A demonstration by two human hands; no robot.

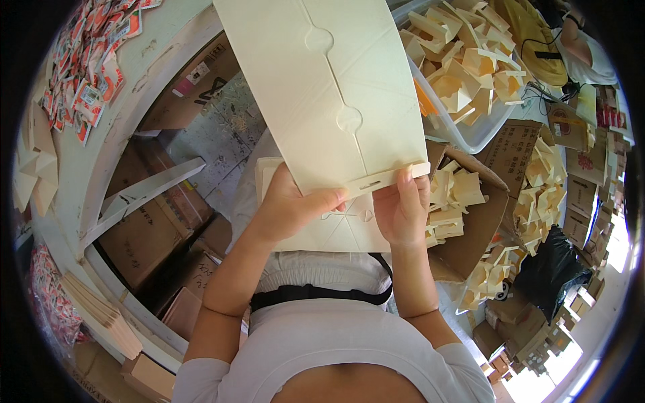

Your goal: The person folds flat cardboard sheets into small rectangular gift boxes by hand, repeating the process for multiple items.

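A large cream cardboard sheet [302, 85], creased and cut with a wavy line and round tabs, stands raised before me. Along its near edge runs a narrow folded flap [375, 182] with a small slot. My left hand [297, 204] grips the near left corner, thumb lying on the flap. At the right end, my right hand [405, 206] pinches the same flap, its thumb on top. Below, on my lap, rests a stack of similar cream sheets [312, 237], partly covered by both hands and the raised sheet.
Right of me, folded cream card pieces fill a clear plastic tub [484, 143] and an open cardboard box [484, 226]. A black plastic bag [549, 272] lies beyond. On the left, a white table [146, 65] carries red-and-white packets [90, 95]; cartons [146, 242] sit beneath it. Another person [584, 50] is at upper right.
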